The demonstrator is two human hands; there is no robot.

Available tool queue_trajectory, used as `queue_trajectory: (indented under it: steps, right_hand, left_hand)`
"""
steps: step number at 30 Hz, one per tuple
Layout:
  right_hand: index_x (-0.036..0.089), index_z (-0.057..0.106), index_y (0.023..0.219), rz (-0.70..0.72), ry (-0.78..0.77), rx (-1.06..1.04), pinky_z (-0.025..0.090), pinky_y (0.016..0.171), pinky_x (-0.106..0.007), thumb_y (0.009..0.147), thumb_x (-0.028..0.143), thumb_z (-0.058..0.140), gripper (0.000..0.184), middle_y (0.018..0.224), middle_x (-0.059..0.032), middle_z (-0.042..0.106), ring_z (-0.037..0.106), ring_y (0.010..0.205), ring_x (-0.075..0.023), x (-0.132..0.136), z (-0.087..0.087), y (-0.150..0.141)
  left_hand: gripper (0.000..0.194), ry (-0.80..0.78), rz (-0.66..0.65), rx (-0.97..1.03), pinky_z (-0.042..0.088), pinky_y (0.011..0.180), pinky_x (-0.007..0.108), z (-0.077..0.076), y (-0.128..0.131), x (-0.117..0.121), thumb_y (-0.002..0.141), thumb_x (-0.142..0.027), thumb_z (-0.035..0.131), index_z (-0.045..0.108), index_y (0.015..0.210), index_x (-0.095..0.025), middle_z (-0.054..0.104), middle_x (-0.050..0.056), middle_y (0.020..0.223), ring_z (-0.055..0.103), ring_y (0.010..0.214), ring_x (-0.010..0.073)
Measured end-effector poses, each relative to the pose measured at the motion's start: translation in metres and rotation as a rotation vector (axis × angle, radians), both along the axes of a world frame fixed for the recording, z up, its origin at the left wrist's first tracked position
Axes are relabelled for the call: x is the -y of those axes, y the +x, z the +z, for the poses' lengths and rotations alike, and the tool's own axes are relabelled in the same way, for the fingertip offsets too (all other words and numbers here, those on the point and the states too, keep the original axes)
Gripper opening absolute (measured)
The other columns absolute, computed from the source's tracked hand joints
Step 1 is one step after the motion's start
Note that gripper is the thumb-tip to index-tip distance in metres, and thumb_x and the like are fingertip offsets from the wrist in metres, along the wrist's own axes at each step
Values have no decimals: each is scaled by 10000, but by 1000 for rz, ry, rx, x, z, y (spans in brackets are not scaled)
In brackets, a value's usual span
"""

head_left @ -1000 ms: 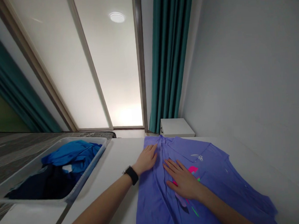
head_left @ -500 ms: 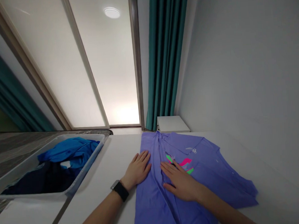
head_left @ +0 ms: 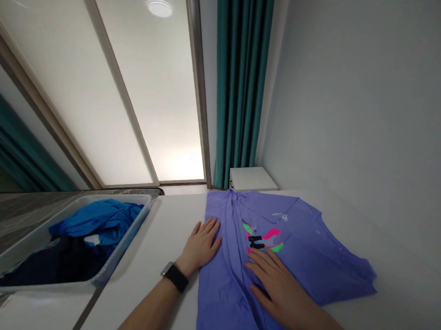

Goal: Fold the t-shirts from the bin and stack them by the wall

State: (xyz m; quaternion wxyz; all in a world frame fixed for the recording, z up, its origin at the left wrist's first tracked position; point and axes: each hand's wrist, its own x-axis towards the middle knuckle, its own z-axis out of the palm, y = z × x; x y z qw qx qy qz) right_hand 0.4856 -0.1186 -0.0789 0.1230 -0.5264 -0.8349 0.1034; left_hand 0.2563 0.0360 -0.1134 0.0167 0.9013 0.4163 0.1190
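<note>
A purple T-shirt (head_left: pixel 304 259) lies on the white table, its left part folded over in a long lengthwise strip. Pink, green and black print shows on its chest, with a small white mark near the collar. My left hand (head_left: pixel 201 246), a dark-banded watch on the wrist, rests flat on the left edge of the folded strip, fingers pointing away from me. Just below the print, my right hand (head_left: pixel 278 291) lies on the fabric with its fingers stretched out. Neither hand grasps the cloth. The shirt's near end runs out of view at the bottom.
To the left stands a translucent plastic bin (head_left: pixel 125 258) holding blue and dark clothes (head_left: pixel 97 220). A white cabinet (head_left: pixel 253 179) sits beyond the table's far edge, before a green curtain (head_left: pixel 243 84). A grey wall (head_left: pixel 369 101) bounds the right side.
My right hand has slid toward me over the shirt, uncovering more of the print. My left hand stays on the folded strip. The view has shifted slightly.
</note>
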Motion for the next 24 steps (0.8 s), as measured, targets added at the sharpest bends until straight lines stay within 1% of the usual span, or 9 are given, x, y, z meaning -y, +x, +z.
queue_trajectory:
  steps: [3, 5, 8, 11, 14, 17, 20, 22, 24]
  right_hand:
    - [214, 599, 1161, -33, 36, -86, 361, 1094, -452, 860, 117, 523, 325, 1296, -94, 574, 487, 1250, -240, -2, -1, -10]
    - [223, 601, 1089, -36, 46, -123, 422, 1027, -411, 826, 81, 539, 306, 1222, -82, 585, 519, 1181, -234, -2, -6, -14]
    - [225, 582, 1064, -26, 69, -142, 425, 1009, -399, 810, 76, 554, 296, 1194, -74, 576, 518, 1159, -231, -2, -12, -12]
    - [225, 574, 997, -21, 67, -155, 441, 961, -367, 815, 72, 547, 239, 1137, -61, 590, 539, 1100, -217, -4, -9, -9]
    - [225, 571, 905, -74, 66, -161, 457, 873, -339, 890, 100, 476, 157, 975, -36, 622, 579, 954, -194, -7, -2, -16]
    - [231, 579, 1005, -137, 54, -170, 446, 891, -358, 909, 216, 521, 114, 925, -30, 650, 600, 916, -203, -9, 1, -33]
    - [215, 547, 1201, -137, 59, -111, 409, 972, -419, 824, 253, 603, 383, 1060, -66, 673, 607, 1008, -255, -10, -6, -48]
    - [199, 509, 1293, -123, 58, -38, 391, 996, -432, 791, 154, 546, 506, 1113, -84, 678, 610, 1041, -269, -9, -13, -49]
    - [196, 482, 1338, -134, 41, 15, 397, 987, -405, 758, 70, 471, 593, 1109, -86, 694, 625, 1033, -254, -6, -22, -43]
  left_hand:
    - [482, 23, 8, 15, 208, 1174, 501, 7, -1, 2, 963, -349, 433, 453, 1417, -188, 443, 110, 1496, 365, 1400, 252]
    - [460, 46, -8, 47, 211, 1174, 498, 14, -1, 5, 932, -288, 478, 483, 1382, -194, 488, 105, 1453, 400, 1367, 254]
    - [402, 35, -64, 106, 314, 1122, 456, 22, -1, 10, 905, -222, 500, 535, 1306, -210, 566, 90, 1330, 481, 1263, 244]
    - [332, -21, -111, 135, 405, 1036, 417, 25, 1, 16, 887, -219, 531, 572, 1216, -216, 596, 80, 1215, 524, 1166, 246]
    - [291, -73, -113, 137, 429, 1004, 399, 24, 4, 20, 869, -225, 559, 568, 1159, -204, 579, 81, 1196, 523, 1138, 248]
    - [259, -82, -96, 139, 420, 1008, 398, 22, 6, 22, 877, -220, 549, 548, 1136, -207, 558, 80, 1202, 502, 1149, 244]
    - [245, -82, -98, 140, 408, 1013, 406, 20, 6, 22, 907, -246, 524, 527, 1151, -217, 547, 75, 1214, 489, 1153, 243]
    - [242, -85, -96, 146, 406, 1012, 406, 20, 5, 23, 931, -260, 495, 510, 1168, -213, 546, 78, 1222, 489, 1147, 241]
    - [229, -88, -86, 158, 411, 1004, 404, 19, 5, 23, 950, -265, 461, 497, 1168, -204, 551, 83, 1210, 497, 1131, 238]
